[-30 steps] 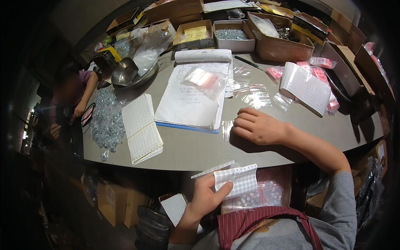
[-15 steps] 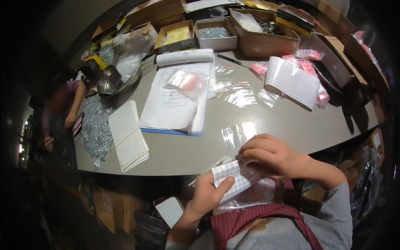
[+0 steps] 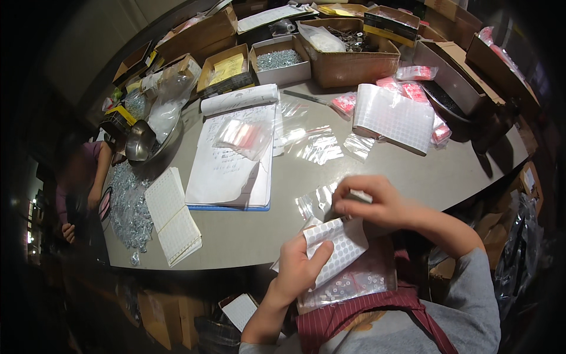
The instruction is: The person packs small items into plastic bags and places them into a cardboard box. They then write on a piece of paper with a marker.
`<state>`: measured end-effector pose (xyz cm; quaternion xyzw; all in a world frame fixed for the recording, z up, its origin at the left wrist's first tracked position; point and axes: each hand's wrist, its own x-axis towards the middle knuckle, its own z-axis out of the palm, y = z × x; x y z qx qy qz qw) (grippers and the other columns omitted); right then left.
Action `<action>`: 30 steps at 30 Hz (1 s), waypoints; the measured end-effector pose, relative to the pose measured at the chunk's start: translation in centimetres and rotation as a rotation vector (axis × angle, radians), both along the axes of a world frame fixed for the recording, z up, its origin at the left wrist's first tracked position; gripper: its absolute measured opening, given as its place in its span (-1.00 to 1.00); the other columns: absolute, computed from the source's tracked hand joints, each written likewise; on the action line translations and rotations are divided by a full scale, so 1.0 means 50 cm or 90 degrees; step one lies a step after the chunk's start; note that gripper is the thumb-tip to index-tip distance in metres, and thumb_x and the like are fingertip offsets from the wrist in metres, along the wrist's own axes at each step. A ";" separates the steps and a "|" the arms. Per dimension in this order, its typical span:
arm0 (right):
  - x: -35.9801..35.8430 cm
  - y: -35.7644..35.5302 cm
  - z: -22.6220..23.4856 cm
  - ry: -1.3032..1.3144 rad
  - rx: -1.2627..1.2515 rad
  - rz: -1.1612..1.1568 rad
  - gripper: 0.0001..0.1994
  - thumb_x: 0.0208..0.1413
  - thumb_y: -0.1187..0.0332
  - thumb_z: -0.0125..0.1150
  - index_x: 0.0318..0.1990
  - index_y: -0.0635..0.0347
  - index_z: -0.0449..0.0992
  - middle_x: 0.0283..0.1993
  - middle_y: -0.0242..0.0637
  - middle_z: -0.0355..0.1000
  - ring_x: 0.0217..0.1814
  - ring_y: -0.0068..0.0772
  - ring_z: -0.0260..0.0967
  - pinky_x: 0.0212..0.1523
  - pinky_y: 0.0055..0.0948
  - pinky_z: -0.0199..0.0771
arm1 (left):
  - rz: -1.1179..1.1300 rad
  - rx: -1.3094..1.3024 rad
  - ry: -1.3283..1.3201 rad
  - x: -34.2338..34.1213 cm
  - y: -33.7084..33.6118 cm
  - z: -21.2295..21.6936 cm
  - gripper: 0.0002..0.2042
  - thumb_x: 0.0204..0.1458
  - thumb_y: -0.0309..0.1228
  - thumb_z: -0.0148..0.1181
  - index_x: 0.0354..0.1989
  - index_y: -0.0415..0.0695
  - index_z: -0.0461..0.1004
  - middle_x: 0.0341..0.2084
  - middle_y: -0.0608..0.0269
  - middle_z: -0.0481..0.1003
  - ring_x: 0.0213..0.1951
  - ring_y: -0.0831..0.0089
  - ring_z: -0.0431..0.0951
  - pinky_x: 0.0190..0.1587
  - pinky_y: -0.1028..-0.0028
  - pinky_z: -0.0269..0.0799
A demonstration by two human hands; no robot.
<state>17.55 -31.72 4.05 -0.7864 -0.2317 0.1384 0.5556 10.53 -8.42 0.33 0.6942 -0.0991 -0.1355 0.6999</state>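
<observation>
At the far left, a co-worker [image 3: 76, 177] is sitting beside the desk [image 3: 242, 236], where a heap of small clear-bagged metal parts [image 3: 130, 206] is lying. To its right a folded booklet of label sheets [image 3: 171, 218] is lying open, and next to that a clipboard with papers [image 3: 224, 183] is carrying a clear bag with a reddish band [image 3: 242, 137].

The left hand [image 3: 302, 265] is holding the dotted sheet [image 3: 337, 251] just off the desk's near edge, its fingers closing narrowly on it, the thumb pressing on top. That thumb should ideally be staying near the sheet's edge, pressing lightly, so that the surface is lying taut and the dots are not creasing.

Behind the sheet, a few small clear bags [image 3: 303, 207] are lying on the desk; nearer the body, a clear bag of small white rings [image 3: 354, 282] is resting.

The right hand [image 3: 377, 203] is hovering at the sheet's far edge, fingers curling close to the thumb; whether they are pinching anything, I cannot tell. Fingertips working there would best be moving low and slowly, while the left hand is bracing against any tug.

Farther right, a stack of label sheets [image 3: 392, 121] is lying against red-marked packets [image 3: 415, 91].
</observation>
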 end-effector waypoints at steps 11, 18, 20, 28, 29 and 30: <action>0.257 -0.007 -0.066 -0.696 -0.292 -0.111 -0.88 -0.03 0.49 0.24 -0.34 0.13 0.42 -0.33 -0.28 0.42 -0.21 -0.17 0.43 -0.03 -0.27 0.38 | -0.021 0.035 -0.124 0.040 -0.002 -0.014 -0.79 0.10 -0.51 0.26 -0.12 -0.32 0.62 -0.28 0.10 0.64 -0.25 0.37 0.64 -0.16 0.43 0.51; 0.249 0.000 -0.054 -0.581 -0.436 0.043 -0.80 0.10 0.42 0.28 -0.11 0.20 0.57 -0.13 -0.27 0.52 -0.02 -0.20 0.45 0.11 -0.23 0.39 | -0.018 0.030 -0.112 0.040 0.004 -0.019 -0.79 0.09 -0.50 0.26 -0.12 -0.32 0.62 -0.29 0.10 0.64 -0.28 0.37 0.64 -0.19 0.43 0.51; 0.226 -0.012 -0.047 -0.607 -0.430 0.025 -0.76 0.10 0.43 0.29 -0.06 0.21 0.57 -0.10 -0.23 0.53 0.02 -0.18 0.45 0.16 -0.21 0.38 | -0.006 -0.002 -0.072 0.037 0.002 -0.019 -0.77 0.11 -0.49 0.26 -0.09 -0.33 0.61 -0.27 0.13 0.65 -0.26 0.42 0.64 -0.18 0.45 0.51; 0.028 -0.022 0.020 -0.450 -0.141 0.048 -0.73 0.11 0.48 0.32 -0.03 0.28 0.53 -0.05 -0.15 0.54 0.06 -0.13 0.50 0.33 -0.03 0.33 | 0.054 -0.151 0.084 0.027 0.003 -0.042 -0.73 0.18 -0.44 0.21 -0.02 -0.36 0.58 -0.26 0.18 0.65 -0.22 0.53 0.61 -0.16 0.49 0.51; 0.015 -0.019 0.010 -0.460 -0.154 0.062 -0.74 0.11 0.47 0.33 -0.04 0.28 0.53 -0.06 -0.16 0.53 0.04 -0.15 0.50 0.33 -0.03 0.34 | 0.052 -0.156 0.078 0.028 0.002 -0.035 -0.72 0.19 -0.42 0.18 -0.02 -0.36 0.58 -0.28 0.22 0.64 -0.25 0.55 0.59 -0.18 0.50 0.49; 0.009 -0.017 0.002 -0.469 -0.168 0.076 -0.74 0.12 0.46 0.34 -0.04 0.27 0.53 -0.08 -0.17 0.52 0.01 -0.16 0.50 0.32 -0.02 0.35 | 0.049 -0.151 0.075 0.028 0.003 -0.034 -0.72 0.20 -0.42 0.18 -0.02 -0.36 0.58 -0.28 0.23 0.64 -0.25 0.56 0.58 -0.18 0.50 0.49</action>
